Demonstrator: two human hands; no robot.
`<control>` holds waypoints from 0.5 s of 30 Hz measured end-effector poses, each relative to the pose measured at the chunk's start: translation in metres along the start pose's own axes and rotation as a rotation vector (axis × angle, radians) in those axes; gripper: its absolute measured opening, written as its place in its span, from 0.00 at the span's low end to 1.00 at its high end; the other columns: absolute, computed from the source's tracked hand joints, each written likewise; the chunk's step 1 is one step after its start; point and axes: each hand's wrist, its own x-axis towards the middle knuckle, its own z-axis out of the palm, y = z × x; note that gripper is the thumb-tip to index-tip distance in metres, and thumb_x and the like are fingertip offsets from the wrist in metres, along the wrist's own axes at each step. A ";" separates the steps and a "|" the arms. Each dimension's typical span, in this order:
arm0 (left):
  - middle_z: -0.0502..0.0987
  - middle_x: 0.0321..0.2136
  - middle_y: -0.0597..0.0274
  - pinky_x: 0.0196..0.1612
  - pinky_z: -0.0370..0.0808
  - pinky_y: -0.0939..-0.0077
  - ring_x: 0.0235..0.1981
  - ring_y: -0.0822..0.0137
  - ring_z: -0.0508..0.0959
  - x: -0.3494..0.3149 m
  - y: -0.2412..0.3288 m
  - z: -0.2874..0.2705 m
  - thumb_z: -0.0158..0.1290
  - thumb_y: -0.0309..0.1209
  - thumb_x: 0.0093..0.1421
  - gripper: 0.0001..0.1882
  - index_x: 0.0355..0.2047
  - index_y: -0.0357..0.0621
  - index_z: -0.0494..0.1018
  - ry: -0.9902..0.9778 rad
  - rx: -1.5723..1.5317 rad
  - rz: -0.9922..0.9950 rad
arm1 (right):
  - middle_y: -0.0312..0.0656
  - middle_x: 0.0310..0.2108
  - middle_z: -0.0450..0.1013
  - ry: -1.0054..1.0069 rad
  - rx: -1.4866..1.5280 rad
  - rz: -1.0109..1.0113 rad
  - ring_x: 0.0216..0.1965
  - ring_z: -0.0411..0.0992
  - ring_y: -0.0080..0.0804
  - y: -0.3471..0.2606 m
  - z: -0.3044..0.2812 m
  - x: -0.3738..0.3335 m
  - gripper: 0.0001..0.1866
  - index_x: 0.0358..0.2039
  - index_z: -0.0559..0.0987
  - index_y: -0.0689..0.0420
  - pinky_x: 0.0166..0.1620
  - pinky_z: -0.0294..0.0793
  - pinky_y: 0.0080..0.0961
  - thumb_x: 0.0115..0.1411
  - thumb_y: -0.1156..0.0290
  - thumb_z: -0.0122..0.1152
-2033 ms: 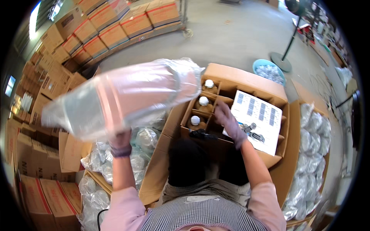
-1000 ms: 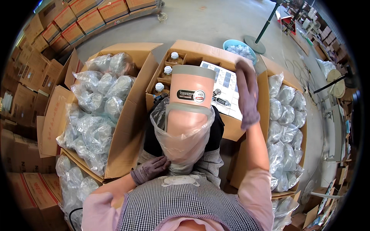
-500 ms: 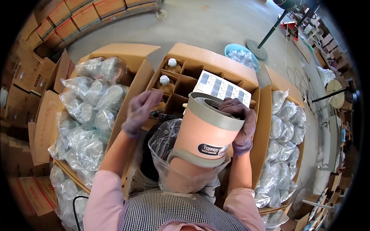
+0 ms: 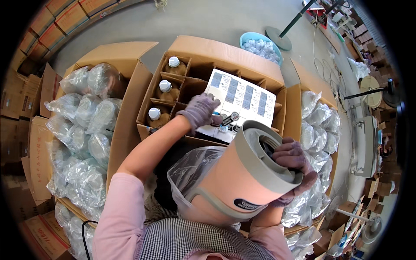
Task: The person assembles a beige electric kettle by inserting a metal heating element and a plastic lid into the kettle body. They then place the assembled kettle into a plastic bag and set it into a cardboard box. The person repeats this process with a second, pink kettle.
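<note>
A pink vacuum flask (image 4: 249,169) with a grey rim and a dark oval label leans to the right in front of me, its lower part inside a clear plastic bag (image 4: 190,167). My gloved right hand (image 4: 294,164) is closed over the flask's grey rim, fingers hooked at the opening. My gloved left hand (image 4: 199,112) lies at the left side of a white box (image 4: 242,93) printed with bluish-grey panels. Its fingers are bent together beside small dark oval stickers (image 4: 229,119); what they pinch, if anything, is hidden.
Under the white box stands a divided carton (image 4: 208,45), with white-capped brown flasks (image 4: 165,89) in its left cells. Bagged items fill an open carton (image 4: 134,95) at left and another (image 4: 294,102) at right. A blue basin (image 4: 247,37) of small clear pieces sits beyond, near a stand (image 4: 279,39).
My left hand has gone from above the divided carton to the white box's stickers. The flask has tipped further right and nearer, my right hand still on its rim. The view has shifted.
</note>
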 end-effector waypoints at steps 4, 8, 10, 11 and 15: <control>0.75 0.43 0.50 0.47 0.76 0.54 0.48 0.51 0.76 0.016 0.003 0.041 0.60 0.45 0.53 0.21 0.43 0.47 0.76 -0.126 0.089 -0.016 | 0.50 0.22 0.77 -0.018 -0.024 0.031 0.28 0.74 0.43 -0.004 0.006 0.007 0.34 0.21 0.78 0.63 0.45 0.69 0.43 0.67 0.47 0.37; 0.74 0.42 0.47 0.45 0.76 0.57 0.47 0.51 0.76 0.014 -0.010 0.041 0.50 0.34 0.61 0.09 0.39 0.46 0.74 0.069 0.049 0.010 | 0.51 0.24 0.78 -0.010 0.015 0.064 0.32 0.76 0.46 0.002 0.004 0.005 0.32 0.22 0.79 0.64 0.52 0.69 0.46 0.66 0.50 0.37; 0.75 0.37 0.52 0.39 0.76 0.63 0.40 0.59 0.77 0.005 -0.032 0.040 0.51 0.36 0.64 0.09 0.39 0.45 0.71 0.333 -0.247 0.107 | 0.50 0.25 0.78 -0.046 0.009 0.063 0.33 0.77 0.47 0.001 0.006 0.008 0.31 0.23 0.79 0.65 0.54 0.69 0.47 0.67 0.53 0.37; 0.74 0.33 0.57 0.35 0.75 0.67 0.34 0.63 0.76 -0.004 -0.026 0.023 0.50 0.38 0.66 0.10 0.40 0.46 0.70 0.431 -0.584 0.061 | 0.50 0.26 0.78 -0.071 0.029 0.049 0.35 0.77 0.47 0.002 0.002 0.009 0.28 0.25 0.79 0.65 0.56 0.69 0.48 0.67 0.56 0.37; 0.69 0.22 0.67 0.26 0.69 0.81 0.21 0.74 0.69 -0.084 0.008 -0.099 0.43 0.39 0.72 0.13 0.47 0.45 0.68 0.593 -1.188 -0.129 | 0.53 0.28 0.78 -0.185 -0.142 -0.071 0.35 0.77 0.45 0.006 0.002 0.015 0.29 0.25 0.75 0.64 0.56 0.71 0.49 0.71 0.59 0.30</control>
